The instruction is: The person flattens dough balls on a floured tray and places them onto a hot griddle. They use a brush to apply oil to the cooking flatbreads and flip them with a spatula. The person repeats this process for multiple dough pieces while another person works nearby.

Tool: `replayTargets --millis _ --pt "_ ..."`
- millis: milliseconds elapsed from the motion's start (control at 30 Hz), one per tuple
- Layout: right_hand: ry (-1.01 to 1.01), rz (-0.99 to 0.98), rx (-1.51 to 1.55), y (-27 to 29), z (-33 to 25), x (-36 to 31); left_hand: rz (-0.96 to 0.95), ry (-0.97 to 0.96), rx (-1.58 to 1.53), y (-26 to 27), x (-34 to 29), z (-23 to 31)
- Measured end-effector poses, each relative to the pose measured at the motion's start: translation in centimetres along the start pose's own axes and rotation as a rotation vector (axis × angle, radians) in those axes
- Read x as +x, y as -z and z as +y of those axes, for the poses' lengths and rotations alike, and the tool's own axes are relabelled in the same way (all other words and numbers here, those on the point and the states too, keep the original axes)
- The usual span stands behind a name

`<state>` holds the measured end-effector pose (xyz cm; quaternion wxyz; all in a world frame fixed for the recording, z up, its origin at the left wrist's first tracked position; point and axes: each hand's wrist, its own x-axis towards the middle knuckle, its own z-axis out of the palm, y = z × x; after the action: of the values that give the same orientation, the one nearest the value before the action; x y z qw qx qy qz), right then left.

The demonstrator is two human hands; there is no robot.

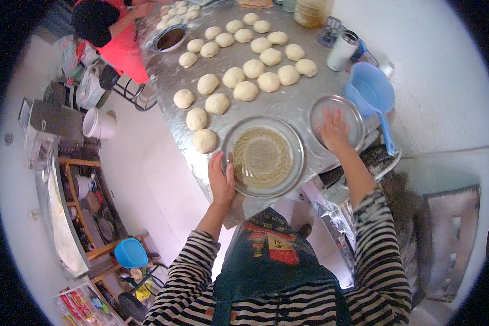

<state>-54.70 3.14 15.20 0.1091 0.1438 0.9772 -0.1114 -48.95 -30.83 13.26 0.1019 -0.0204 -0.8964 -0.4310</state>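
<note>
A round metal pan (pixel 299 163) with yellowish oil spread over its bottom sits at the near edge of the metal table (pixel 174 125). My left hand (pixel 221 180) rests against its left rim, fingers stretched out and thumb apart. To the right, my right hand (pixel 334 129) lies over a smaller round metal plate (pixel 354 122); its fingers are spread and a little blurred. Whether its fingertips touch the plate's bottom I cannot tell. Several pale dough balls (pixel 245 91) stand in loose rows beyond the pan, the nearest dough ball (pixel 205 141) close to its left rim.
A blue plastic ladle (pixel 370 89) lies right of the plate, its handle over the table edge. Behind it stand a silver flask (pixel 342 51) and a tub (pixel 311 12). A bowl of dark filling (pixel 170 39) is at far left, near a person in red (pixel 126 51).
</note>
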Motion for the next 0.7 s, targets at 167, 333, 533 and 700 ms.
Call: replayTargets --millis 167,333,533,700 --pt "0.362 0.102 -0.057 -2.1 -8.2 -6.0 -0.044 0.037 0.08 -0.2 0.2 -0.9" --pt "0.72 0.247 0.116 -6.1 -16.6 -6.4 -0.04 0.031 0.086 -0.2 0.3 -1.0" --pt "-0.214 0.508 1.292 -3.2 -11.1 13.5 -0.021 0.017 0.119 -0.3 0.3 -1.2" --pt "-0.263 0.41 1.023 -2.9 -10.7 18.8 0.007 0.034 0.119 -0.4 0.2 -1.3"
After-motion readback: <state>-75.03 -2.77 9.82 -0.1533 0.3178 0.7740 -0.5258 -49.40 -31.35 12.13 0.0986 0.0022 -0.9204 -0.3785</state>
